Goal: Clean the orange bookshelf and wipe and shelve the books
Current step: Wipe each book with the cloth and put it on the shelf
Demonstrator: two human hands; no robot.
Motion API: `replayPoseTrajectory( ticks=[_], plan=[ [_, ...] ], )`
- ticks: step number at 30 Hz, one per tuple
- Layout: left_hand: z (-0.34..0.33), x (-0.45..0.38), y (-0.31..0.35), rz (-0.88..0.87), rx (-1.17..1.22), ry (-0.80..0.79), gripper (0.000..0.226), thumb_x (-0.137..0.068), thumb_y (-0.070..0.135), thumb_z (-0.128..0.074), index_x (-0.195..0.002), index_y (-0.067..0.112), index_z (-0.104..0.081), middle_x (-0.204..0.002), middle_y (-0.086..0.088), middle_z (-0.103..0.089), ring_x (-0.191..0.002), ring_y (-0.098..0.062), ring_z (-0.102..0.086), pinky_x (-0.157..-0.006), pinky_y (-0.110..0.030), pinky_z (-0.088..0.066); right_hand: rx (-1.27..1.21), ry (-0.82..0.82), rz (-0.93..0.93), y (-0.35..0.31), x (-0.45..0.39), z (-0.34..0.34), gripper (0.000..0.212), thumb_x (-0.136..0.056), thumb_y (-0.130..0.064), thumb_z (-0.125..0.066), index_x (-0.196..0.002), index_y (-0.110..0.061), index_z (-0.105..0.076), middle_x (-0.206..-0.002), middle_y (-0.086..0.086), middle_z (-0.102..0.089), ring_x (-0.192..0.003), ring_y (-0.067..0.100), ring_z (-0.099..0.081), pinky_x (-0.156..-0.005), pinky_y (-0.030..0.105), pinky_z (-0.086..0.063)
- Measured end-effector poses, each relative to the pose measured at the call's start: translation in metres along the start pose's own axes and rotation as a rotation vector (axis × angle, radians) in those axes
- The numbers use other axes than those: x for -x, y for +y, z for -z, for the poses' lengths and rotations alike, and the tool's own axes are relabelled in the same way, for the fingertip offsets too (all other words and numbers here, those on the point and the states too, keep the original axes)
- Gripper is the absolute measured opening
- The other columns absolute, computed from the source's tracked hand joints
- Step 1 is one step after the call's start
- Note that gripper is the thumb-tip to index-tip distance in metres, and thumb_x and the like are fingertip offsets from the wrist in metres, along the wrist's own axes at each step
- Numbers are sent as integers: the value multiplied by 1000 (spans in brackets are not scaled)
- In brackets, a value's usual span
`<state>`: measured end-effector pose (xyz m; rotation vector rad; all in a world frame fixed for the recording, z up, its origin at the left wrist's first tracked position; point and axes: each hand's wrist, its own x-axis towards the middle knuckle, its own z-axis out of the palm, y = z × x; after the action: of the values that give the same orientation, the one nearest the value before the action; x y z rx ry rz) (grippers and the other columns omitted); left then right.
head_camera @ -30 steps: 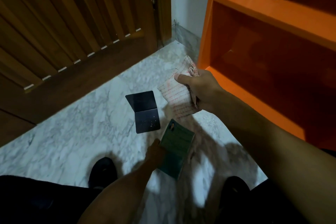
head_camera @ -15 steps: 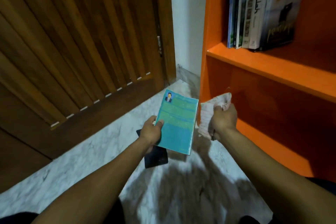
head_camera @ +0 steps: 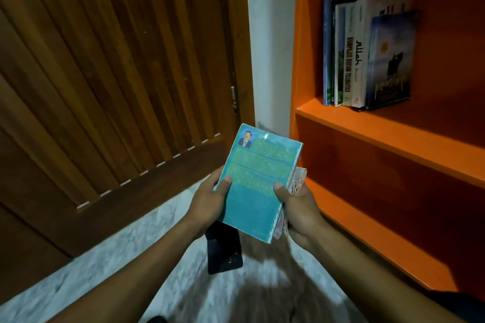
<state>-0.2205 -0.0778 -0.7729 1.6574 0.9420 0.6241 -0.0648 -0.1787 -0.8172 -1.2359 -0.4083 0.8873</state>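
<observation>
Item one, teal book (head_camera: pixel 258 183): you held it in both hands above the marble floor (head_camera: pixel 110 265), back cover up, tilted with its top edge away from you; a small portrait sat in the cover's upper left corner, with blocks of print below it too small to read; your left hand (head_camera: pixel 210 202) gripped the left edge, thumb curled onto the cover; your right hand (head_camera: pixel 298 207) gripped the right edge, thumb on the cover, fingers hidden underneath

Item two, pale cloth (head_camera: pixel 298 178): bunched in the same right hand, pressed against the book's right edge and page block, showing above and below your thumb

Item three, orange bookshelf (head_camera: pixel 393 136): it stood just right of the book you held, against the white wall (head_camera: pixel 270 47); five or so books (head_camera: pixel 367 52) stood upright on the upper visible shelf, packed together near the left wall of the case, the rightmost showing its blue front cover; the shelf under it showed only bare orange board

Item four, dark flat object (head_camera: pixel 224 252): it lay on the floor beneath your left hand, partly covered by the book; what it was could not be told

Item five, slatted wooden door (head_camera: pixel 105 73): it filled the left of the view
</observation>
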Motion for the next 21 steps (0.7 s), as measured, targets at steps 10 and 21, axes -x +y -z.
replayPoseTrajectory(
  ticks=[10, 21],
  plan=[
    [5, 0, 15, 47, 303, -39, 21, -100, 20, -57, -119, 13, -57, -106, -9, -76, -94, -33, -74, -90, -55, -56, -33, -188, -73, -25, 12, 10, 34, -100, -10, -54, -134, -15, -57, -128, 8, -68, -112, 32, -68, -93, 52, -55],
    [1, 8, 21, 5, 266, -88, 17, -104, 24, -47, -114, 11, -51, -95, -9, -77, -82, -30, -75, -73, -43, -59, 10, 410, 410, -66, 1, 14, 18, -101, -15, -51, -104, -23, -68, -101, 4, -72, -86, 19, -68, -76, 35, -54]
  ],
)
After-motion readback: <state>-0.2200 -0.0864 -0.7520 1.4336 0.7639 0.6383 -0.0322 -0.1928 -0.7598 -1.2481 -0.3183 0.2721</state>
